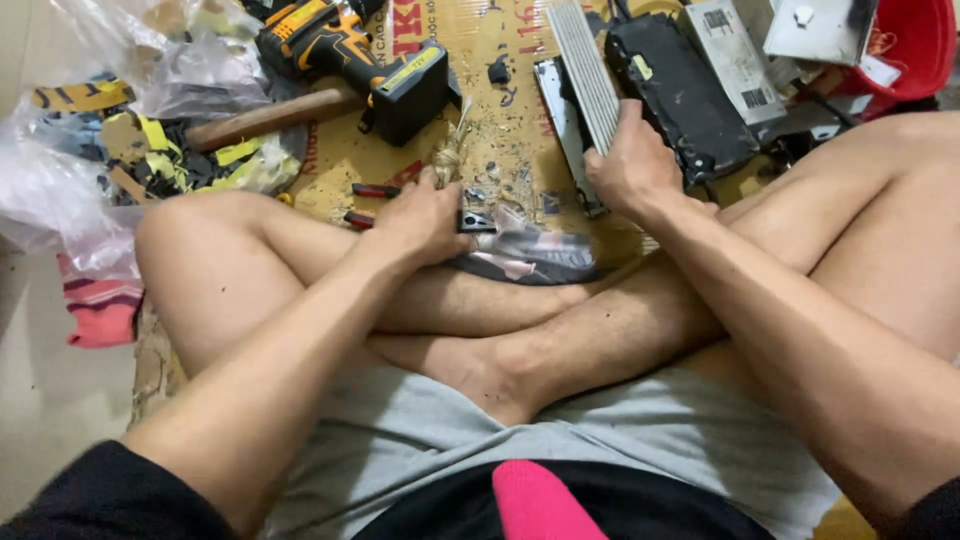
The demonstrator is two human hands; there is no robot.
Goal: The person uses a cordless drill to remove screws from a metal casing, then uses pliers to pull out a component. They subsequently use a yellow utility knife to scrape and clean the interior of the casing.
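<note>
I sit cross-legged on a sheet of brown cardboard (510, 60). My right hand (632, 165) is shut on the near end of a long ribbed grey metal strip (582, 70) that runs away from me. My left hand (425, 215) rests low on the cardboard, its fingers on a small dark metal piece (477, 221) beside red-handled pliers (375, 190). A flat metal plate (560, 120) lies under the strip. A crumpled patterned wrapper (525, 255) lies by my shin.
A yellow and black cordless drill (365, 60) and a wooden-handled hammer (270, 115) lie at the far left. Clear plastic bags with scraps (150, 110) sit left. A black electronic box (680, 90), a grey labelled unit (735, 60) and a red tub (915, 40) stand at the far right.
</note>
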